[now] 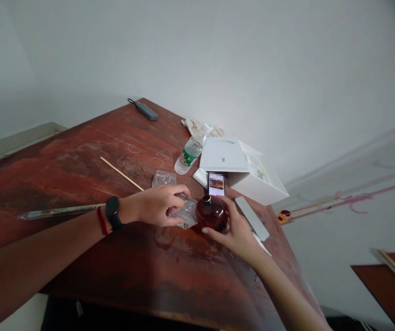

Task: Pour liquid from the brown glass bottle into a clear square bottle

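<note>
A dark red round bottle [212, 214] with a short black neck stands on the wooden table [80, 156]. My right hand [239, 232] wraps round its right side and holds it. My left hand [159, 204], with a black watch and a red band at the wrist, is closed on a crumpled clear plastic wrapper [186, 212] pressed against the bottle's left side. A wet patch shows on the table just below the bottle.
A phone [216, 184] lies lit behind the bottle, next to an open white box [249, 172]. A plastic water bottle [191, 151], another clear wrapper [163, 178], a thin wooden stick [121, 173], a wrapped long stick [59, 211], a grey case [146, 111] and a flat white strip [251, 218] are also there.
</note>
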`<state>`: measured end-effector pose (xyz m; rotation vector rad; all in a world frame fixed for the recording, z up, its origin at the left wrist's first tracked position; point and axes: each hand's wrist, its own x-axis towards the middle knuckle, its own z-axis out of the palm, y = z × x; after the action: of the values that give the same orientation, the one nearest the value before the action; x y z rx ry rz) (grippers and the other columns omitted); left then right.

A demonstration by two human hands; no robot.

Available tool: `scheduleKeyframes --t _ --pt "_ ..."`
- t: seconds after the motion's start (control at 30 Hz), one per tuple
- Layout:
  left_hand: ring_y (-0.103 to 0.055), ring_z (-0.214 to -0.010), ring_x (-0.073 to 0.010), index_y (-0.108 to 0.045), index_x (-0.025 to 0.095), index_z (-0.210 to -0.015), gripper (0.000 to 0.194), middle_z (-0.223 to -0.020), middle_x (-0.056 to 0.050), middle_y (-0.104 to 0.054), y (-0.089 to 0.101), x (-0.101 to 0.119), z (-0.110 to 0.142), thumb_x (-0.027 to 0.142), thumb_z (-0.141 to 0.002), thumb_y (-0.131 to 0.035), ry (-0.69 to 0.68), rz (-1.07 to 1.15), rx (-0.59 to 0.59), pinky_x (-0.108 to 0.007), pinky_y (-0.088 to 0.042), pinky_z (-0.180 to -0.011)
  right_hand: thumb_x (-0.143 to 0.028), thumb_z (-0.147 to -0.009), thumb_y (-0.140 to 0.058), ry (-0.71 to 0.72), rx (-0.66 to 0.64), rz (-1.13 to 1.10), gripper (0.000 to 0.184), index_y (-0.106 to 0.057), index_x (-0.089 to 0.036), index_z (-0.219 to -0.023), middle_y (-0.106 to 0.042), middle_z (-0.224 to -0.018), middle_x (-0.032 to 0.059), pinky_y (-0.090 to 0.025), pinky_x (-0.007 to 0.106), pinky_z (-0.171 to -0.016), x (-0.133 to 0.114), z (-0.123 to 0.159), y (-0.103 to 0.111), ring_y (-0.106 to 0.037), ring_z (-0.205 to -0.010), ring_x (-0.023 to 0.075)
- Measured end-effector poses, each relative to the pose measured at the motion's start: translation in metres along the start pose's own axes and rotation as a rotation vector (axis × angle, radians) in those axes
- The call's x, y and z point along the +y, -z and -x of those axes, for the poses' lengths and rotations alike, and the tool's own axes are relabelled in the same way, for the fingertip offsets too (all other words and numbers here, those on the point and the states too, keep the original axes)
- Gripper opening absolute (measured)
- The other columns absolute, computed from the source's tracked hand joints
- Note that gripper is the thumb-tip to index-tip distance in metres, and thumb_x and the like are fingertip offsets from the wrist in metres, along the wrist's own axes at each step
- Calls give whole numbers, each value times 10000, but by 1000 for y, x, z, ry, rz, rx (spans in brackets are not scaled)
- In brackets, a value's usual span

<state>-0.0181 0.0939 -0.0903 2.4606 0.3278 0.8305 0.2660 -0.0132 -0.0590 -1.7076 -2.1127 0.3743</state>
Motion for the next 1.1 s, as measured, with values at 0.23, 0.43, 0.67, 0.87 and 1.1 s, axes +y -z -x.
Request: scheduleKeyframes --t 0.23,0.43,0.67,0.87,1.1 --pt "-714 -1000 -233 -594 174 -718 245 -1365 -128 -642 2 8 0 216 -903 -749 14 -45 -55 -329 -565 -878 -526 -793 -883 50 127 -219 948 -367 -274 -1547 -567 -1514 189 -443 639 -1188 30 7 -31 -575 -1398 412" --pt "-717 -1117 -260 -624 187 -784 192 -1349 -132 -653 -2 5 3 226 -915 -759 32 -59 -72 -327 -591 -929 -573 -755 -891 24 317 -475 1009 -312 -281 -1527 -566 -1450 183 -507 594 -1140 46 17 -62 -620 -1323 400" --pt "-730 -1031 -230 -530 198 -748 273 -1348 -136 -646 1 8 0 242 -945 -714 85 -115 -83 -328 -604 -878 -478 -796 -897 33 291 -714 940 -351 -274 -1533 -580 -1449 171 -529 528 -1133 35 15 -67 -616 -1347 355" --pt "-703 -1083 -271 -572 198 -740 288 -1280 -146 -628 1 16 -5 301 -924 -768 109 -107 -101 -363 -602 -885 -448 -770 -930 168 276 -731 952 -410 -241 -1539 -597 -1476 180 -485 518 -1172 34 12 -56 -617 -1367 346" --pt "-672 -1179 -303 -523 214 -721 320 -1312 -163 -633 -2 15 -6 330 -918 -746 115 -157 -103 -424 -592 -959 -431 -784 -912 203 262 -734 919 -440 -214 -1542 -654 -1428 179 -524 500 -1120 35 10 -49 -668 -1305 337"
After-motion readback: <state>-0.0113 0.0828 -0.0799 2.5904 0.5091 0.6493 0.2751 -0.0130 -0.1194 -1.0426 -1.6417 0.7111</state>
